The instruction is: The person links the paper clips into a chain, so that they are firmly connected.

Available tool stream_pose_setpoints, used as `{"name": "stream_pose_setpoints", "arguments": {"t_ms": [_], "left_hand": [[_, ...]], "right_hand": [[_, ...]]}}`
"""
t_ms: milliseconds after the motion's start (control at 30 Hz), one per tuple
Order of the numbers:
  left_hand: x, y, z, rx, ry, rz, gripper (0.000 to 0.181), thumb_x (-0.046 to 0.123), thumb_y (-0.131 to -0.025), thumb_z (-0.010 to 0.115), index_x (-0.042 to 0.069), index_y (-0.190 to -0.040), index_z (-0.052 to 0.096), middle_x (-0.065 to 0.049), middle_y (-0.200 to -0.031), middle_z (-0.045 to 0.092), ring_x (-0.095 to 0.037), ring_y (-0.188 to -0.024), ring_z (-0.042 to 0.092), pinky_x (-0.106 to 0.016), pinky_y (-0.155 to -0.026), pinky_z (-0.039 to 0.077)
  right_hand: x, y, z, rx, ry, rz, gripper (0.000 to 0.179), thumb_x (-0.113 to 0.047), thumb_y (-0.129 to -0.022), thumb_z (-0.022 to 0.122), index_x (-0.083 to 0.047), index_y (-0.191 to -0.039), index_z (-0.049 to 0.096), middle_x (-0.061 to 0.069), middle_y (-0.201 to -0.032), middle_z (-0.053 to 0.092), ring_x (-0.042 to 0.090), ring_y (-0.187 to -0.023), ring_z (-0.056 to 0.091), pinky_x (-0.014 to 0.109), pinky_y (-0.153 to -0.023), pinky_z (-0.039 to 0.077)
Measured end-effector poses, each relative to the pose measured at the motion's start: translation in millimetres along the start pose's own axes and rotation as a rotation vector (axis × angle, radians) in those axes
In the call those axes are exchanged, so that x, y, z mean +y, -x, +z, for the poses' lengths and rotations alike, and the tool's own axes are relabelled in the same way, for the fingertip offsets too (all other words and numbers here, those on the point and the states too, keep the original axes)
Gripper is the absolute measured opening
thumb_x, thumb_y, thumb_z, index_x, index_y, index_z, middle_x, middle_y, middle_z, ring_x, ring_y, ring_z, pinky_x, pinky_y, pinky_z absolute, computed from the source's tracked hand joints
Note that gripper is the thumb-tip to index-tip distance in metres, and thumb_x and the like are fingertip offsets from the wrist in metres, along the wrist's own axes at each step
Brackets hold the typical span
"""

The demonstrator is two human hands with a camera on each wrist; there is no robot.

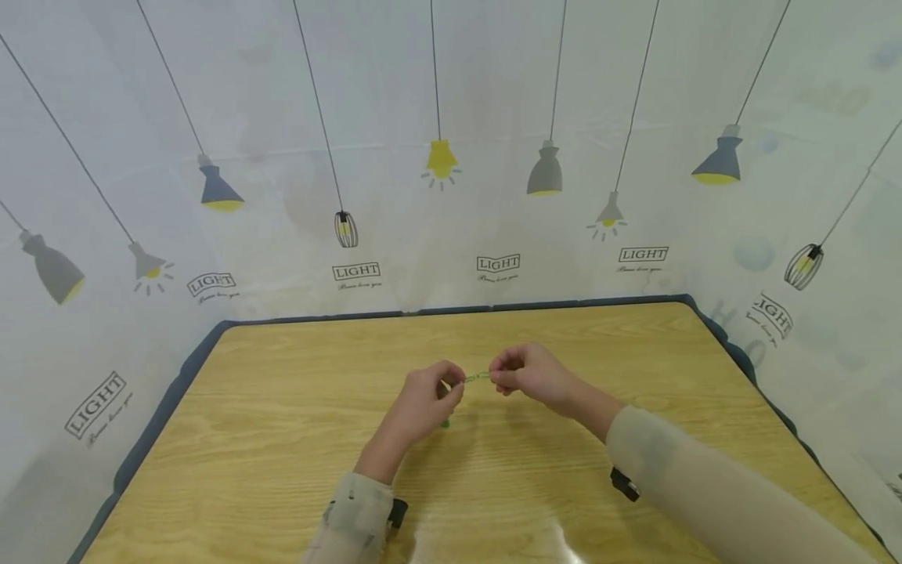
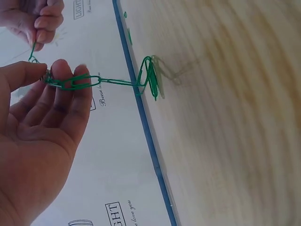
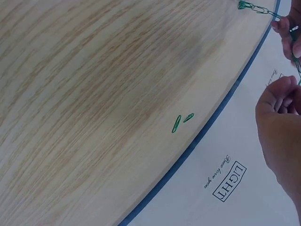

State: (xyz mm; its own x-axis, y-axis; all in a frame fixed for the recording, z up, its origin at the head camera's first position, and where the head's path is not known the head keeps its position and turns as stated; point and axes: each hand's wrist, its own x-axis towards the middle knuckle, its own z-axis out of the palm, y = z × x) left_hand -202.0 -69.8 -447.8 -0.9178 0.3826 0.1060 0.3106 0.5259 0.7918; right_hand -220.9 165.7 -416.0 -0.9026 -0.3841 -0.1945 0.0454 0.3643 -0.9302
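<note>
My left hand [image 1: 421, 401] pinches a chain of green paper clips [image 2: 87, 82] between thumb and fingers. Part of the chain crosses the fingers and hangs down, its lower end bunched on the table in the left wrist view. Just to the right, my right hand [image 1: 537, 377] pinches a green paper clip [image 1: 478, 377] that spans the short gap between the two hands. Its far end lies at the left fingertips; whether it is linked to the chain, I cannot tell.
Two loose green paper clips [image 3: 176, 124] lie on the wooden table [image 1: 282, 439] near its dark blue edge [image 3: 197, 139] in the right wrist view. A pale curtain [image 1: 395, 102] printed with lamps surrounds the table. Each wrist wears a black strap device [image 1: 624, 484].
</note>
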Motion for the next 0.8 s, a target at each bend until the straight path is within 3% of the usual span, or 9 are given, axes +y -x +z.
{"name": "stream_pose_setpoints", "arguments": {"t_ms": [133, 367, 600, 800], "left_hand": [[-1.5, -1.4, 3.3, -0.039, 0.025, -0.012, 0.025, 0.015, -0.107, 0.063, 0.008, -0.130, 0.066, -0.013, -0.112, 0.077, -0.010, -0.074, 0.065, -0.024, -0.064, 0.055], [-1.5, -1.2, 8.9, -0.094, 0.056, -0.031, 0.035, 0.038, -0.108, 0.065, 0.016, -0.135, 0.065, -0.010, -0.120, 0.075, -0.013, -0.065, 0.062, -0.028, -0.056, 0.054], [0.4, -1.1, 10.6, -0.063, 0.076, -0.001, 0.025, 0.034, -0.112, 0.058, 0.019, -0.123, 0.074, -0.012, -0.117, 0.076, -0.014, -0.065, 0.062, -0.028, -0.057, 0.054], [-1.1, -2.1, 11.9, -0.023, 0.057, 0.020, 0.024, 0.032, -0.111, 0.059, 0.018, -0.119, 0.077, -0.009, -0.114, 0.078, -0.013, -0.077, 0.065, -0.028, -0.063, 0.054]], "right_hand": [[-2.4, 2.3, 4.3, 0.048, 0.002, -0.009, 0.014, -0.007, -0.106, 0.062, 0.003, -0.114, 0.069, 0.014, -0.103, 0.070, 0.020, -0.091, 0.067, 0.033, -0.085, 0.061], [-2.3, 4.6, 11.0, 0.049, 0.011, -0.037, 0.011, -0.008, -0.105, 0.066, 0.001, -0.111, 0.070, 0.017, -0.106, 0.072, 0.021, -0.091, 0.070, 0.044, -0.091, 0.063], [3.0, 5.3, 11.1, 0.058, 0.026, -0.024, 0.010, -0.010, -0.106, 0.065, -0.002, -0.109, 0.070, 0.008, -0.098, 0.071, 0.033, -0.097, 0.070, 0.046, -0.090, 0.061], [4.1, 4.4, 7.8, 0.056, 0.061, -0.029, 0.011, -0.011, -0.106, 0.066, -0.002, -0.110, 0.070, 0.012, -0.101, 0.072, 0.027, -0.095, 0.071, 0.049, -0.093, 0.062]]}}
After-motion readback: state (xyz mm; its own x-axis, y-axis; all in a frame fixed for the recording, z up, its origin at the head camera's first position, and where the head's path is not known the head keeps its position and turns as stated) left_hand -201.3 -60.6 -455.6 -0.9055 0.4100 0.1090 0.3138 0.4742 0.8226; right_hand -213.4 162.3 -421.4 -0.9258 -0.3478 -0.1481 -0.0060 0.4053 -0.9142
